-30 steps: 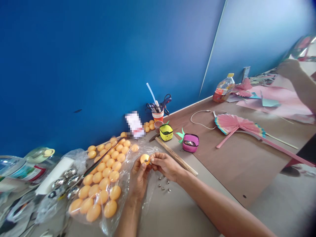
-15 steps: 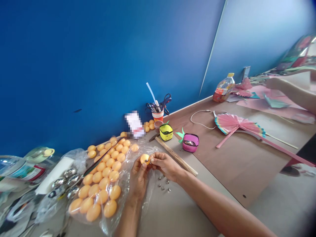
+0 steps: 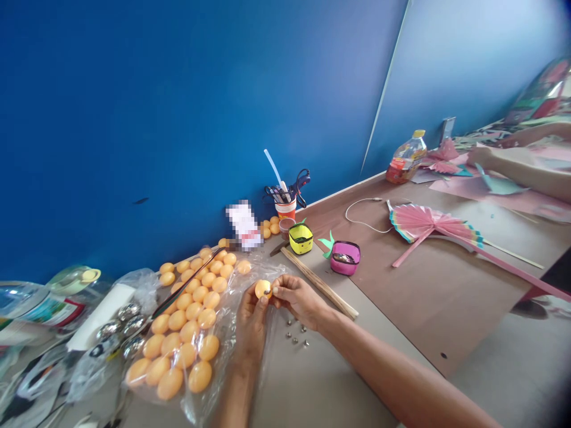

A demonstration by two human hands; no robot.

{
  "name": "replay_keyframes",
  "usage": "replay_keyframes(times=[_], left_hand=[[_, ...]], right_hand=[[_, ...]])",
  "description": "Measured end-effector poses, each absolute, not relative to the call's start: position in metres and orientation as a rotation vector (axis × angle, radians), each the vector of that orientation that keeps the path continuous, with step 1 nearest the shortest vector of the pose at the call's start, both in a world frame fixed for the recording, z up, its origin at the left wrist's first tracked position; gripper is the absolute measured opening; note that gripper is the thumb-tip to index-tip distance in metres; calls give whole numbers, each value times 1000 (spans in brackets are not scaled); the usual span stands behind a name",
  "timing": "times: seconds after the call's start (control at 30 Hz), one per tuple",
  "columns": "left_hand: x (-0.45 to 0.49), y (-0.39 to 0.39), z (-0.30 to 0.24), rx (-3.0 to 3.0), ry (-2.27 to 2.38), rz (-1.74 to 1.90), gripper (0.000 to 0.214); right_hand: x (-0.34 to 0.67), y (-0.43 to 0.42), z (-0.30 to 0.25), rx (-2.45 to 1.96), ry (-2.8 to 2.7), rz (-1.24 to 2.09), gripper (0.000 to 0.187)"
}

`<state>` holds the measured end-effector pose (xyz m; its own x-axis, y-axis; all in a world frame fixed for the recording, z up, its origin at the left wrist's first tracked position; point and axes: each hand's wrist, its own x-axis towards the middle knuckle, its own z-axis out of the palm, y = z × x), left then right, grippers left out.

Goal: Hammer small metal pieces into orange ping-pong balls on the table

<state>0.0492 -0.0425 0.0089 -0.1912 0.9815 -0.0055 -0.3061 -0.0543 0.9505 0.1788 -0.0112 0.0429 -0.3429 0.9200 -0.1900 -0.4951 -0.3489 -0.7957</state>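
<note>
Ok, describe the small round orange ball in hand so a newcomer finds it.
Below the blue wall, find the clear plastic bag of orange balls. By its right edge, the bare left hand holds the small round orange ball, the bare right hand beside it. Unlike the bagged balls, it shows a dark mark.

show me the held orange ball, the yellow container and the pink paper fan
held orange ball (image 3: pixel 262 288): head view, middle of its visible side
yellow container (image 3: pixel 300 247): head view, front wall
pink paper fan (image 3: pixel 414 220): head view, pleated part
</note>
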Motion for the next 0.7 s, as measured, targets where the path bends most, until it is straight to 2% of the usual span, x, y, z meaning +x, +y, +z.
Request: replay_keyframes(times=[0.33,0.5,0.6,0.7], left_hand=[[54,-44,19,806,1048,1514,38],[54,-42,31,634,890,1542,28],[52,-42,33,549,882,1527,32],[50,-41,32,507,874,1517,34]], right_hand=[[173,-11,41,-778,-695,1846,44],[186,-6,48,-754,-889,1852,28],[203,-1,57,-1068,-1360,1545,6],[217,3,61,-1321,-1841,1171,16]])
